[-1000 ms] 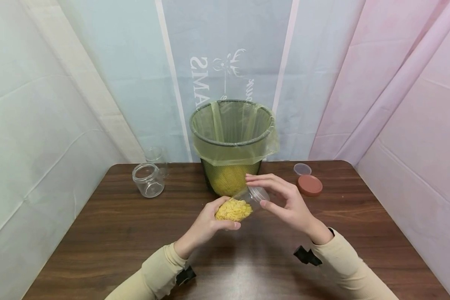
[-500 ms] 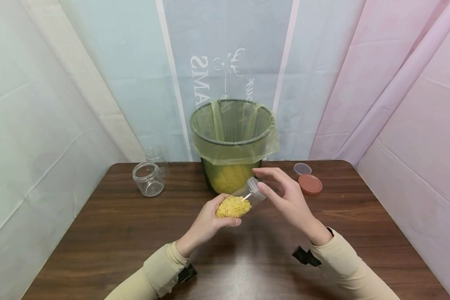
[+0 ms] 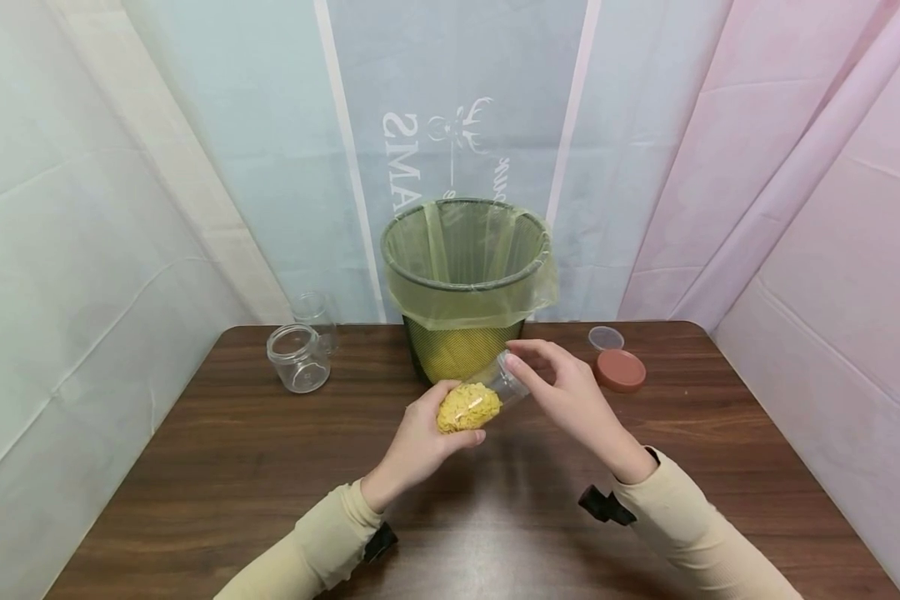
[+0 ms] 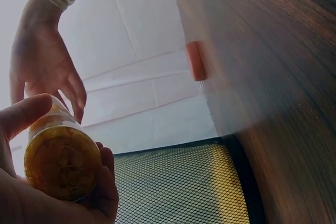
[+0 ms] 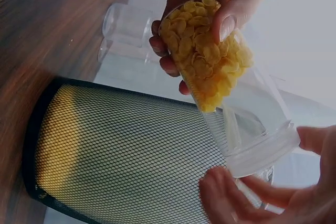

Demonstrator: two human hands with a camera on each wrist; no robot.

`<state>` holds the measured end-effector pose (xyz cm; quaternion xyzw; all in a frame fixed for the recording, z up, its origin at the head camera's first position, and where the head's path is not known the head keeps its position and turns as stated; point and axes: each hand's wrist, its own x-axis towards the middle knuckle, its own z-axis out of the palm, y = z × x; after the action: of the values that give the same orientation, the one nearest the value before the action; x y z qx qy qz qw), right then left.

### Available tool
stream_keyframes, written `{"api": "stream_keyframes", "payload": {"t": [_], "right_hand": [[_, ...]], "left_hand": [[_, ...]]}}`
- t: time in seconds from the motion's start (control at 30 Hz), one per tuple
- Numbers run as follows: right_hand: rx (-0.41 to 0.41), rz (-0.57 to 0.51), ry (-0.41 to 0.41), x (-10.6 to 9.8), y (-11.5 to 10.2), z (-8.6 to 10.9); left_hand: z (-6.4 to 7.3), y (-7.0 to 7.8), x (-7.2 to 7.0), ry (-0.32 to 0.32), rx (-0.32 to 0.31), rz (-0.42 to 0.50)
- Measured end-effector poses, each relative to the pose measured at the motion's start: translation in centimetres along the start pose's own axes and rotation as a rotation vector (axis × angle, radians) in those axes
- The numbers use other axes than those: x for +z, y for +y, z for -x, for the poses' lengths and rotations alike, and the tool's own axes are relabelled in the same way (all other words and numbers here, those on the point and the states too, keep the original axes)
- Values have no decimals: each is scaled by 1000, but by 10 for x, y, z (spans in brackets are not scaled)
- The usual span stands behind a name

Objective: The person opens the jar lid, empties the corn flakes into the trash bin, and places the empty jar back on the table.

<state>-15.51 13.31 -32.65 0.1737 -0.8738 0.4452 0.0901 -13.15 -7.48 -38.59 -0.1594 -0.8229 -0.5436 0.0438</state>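
Note:
My left hand (image 3: pixel 420 433) grips the lower part of a clear jar (image 5: pixel 257 103), tilted with its mouth up to the right. Yellow flakes (image 5: pixel 205 51), like cornflakes, fill roughly its lower half and show between the left thumb and fingers. At the mouth end, my right hand (image 3: pixel 570 396) has its thumb on one side of the clear rim (image 5: pixel 262 150) and its fingers on the other. Whether a clear lid covers the mouth I cannot tell. In the left wrist view the jar's round base faces the camera. The jar is held above the table, in front of a mesh bin (image 3: pixel 461 333).
A pale green liner (image 3: pixel 465 304) hangs over the bin's rim, and something yellow shows low through the mesh. Two clear jars stand at the left, the nearer one (image 3: pixel 298 360) open-topped. At the right lie a reddish lid (image 3: pixel 619 371) and a clear disc (image 3: pixel 606 337).
My right hand has gone from fingers stretched over the jar's mouth to thumb and fingers closer around its rim. The left hand keeps its grip, with the jar shifted slightly.

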Motion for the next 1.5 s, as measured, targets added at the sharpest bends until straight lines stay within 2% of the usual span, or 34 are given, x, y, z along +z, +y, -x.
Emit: {"api": "stream_keyframes", "payload": {"t": [0.3, 0.5, 0.77, 1.03, 1.17, 1.3, 1.4, 1.5], "right_hand": [[-74, -123, -49, -1, 5, 3], [-145, -195, -62, -2, 6, 6], [-281, -296, -103, -3, 7, 8], [-322, -359, -134, -2, 6, 7], [-292, -335, -104, -2, 4, 6], [-159, -249, -53, -2, 4, 6], [-57, -171, -54, -2, 5, 5], [-8, -132, -72, -1, 5, 5]], "left_hand": [[0, 1, -1, -4, -10, -2], [0, 2, -2, -29, -13, 35], [1, 2, -5, -92, -28, 140], [2, 1, -5, -106, -21, 160], [2, 0, -5, -97, -14, 155], [1, 0, -4, -62, -15, 126], [1, -1, -3, -33, -18, 94], [0, 0, -2, -18, -21, 72]]}}
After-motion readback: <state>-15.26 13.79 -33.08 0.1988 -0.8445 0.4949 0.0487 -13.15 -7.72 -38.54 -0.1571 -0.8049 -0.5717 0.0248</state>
